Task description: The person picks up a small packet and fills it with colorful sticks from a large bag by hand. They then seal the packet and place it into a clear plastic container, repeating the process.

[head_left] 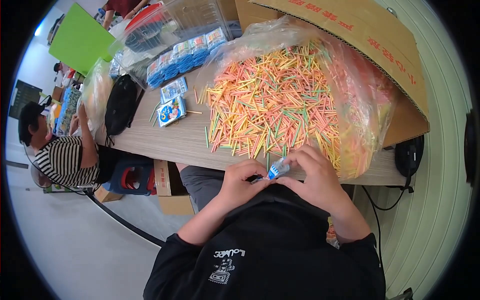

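Close to the table's front edge, my left hand [239, 184] and my right hand [314, 176] pinch a small clear plastic packet with blue print [276, 169] between them. My left fingers curl round its lower left end, and my right thumb and fingers grip the other side. What the packet holds is too small to tell. Just beyond my hands spreads a big heap of thin pink, yellow, orange and green sticks [275, 100]. Left of the heap lie two blue-and-white printed packets [171, 111], with a few loose sticks beside them.
Behind the heap stands an open cardboard box [360, 35] with a clear plastic liner [357, 115]. Rows of blue packets [185, 55] sit in a clear plastic bin [167, 22] at the back. A black pouch [121, 105] lies left. A person in a striped shirt [67, 160] sits further left.
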Tool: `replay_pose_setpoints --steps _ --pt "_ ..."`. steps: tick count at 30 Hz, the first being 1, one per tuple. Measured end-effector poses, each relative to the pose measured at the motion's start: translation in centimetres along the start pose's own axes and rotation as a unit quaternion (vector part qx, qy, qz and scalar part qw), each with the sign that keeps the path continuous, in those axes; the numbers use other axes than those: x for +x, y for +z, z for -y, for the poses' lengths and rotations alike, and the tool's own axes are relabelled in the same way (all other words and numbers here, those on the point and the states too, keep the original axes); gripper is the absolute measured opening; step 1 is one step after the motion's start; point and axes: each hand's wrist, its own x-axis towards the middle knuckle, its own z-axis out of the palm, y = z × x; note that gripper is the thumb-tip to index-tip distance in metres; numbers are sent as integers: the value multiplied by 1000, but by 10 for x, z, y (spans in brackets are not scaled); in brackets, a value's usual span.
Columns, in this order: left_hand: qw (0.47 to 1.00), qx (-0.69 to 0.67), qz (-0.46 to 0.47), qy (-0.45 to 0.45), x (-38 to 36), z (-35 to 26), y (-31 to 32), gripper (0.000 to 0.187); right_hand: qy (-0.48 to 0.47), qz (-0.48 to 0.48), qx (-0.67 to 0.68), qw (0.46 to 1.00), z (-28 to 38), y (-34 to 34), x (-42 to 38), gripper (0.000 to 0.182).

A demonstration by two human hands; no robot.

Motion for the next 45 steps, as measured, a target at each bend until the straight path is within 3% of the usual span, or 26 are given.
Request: replay_pose_setpoints --steps 2,5,10,13,14,17,21,22,25,30,33,38,41,45 --pt "1000 17 -3 15 -1 -2 0 21 46 2 26 999 -1 1 0 23" --pt "997 63 28 -22 -2 -8 -2 30 -80 35 -55 995 -4 1 1 20" --pt "997 -20 70 -6 5 -8 1 46 -157 -7 -77 985 0 18 -9 16" --pt "969 -73 226 -63 4 -10 -3 55 -158 7 -43 986 -1 25 -19 16" --pt "970 -74 224 -64 2 -9 -2 55 -159 10 -42 986 -1 25 -21 16" --pt "973 189 129 37 -4 -5 6 57 23 191 112 975 -5 23 -24 15" --pt "955 271 84 87 -5 -2 11 52 94 306 219 922 -16 22 -18 20" --pt "955 270 84 86 -4 -3 11 52 95 307 220 921 -17 25 -19 20" --pt "950 287 55 106 0 -6 10 44 -34 229 108 967 -15 38 -24 24" --pt "934 317 75 144 5 4 -7 27 -104 136 52 984 -10 44 -25 30" --pt "916 333 44 219 0 7 -2 18 -51 227 81 969 -9 39 -23 31" --pt "913 337 19 229 -3 11 4 17 -52 260 67 962 -15 44 -21 32" --pt "901 347 25 258 -7 11 8 18 -8 355 81 931 -9 42 -17 34" --pt "897 342 11 280 5 13 0 20 -2 337 30 941 -5 34 -9 30"
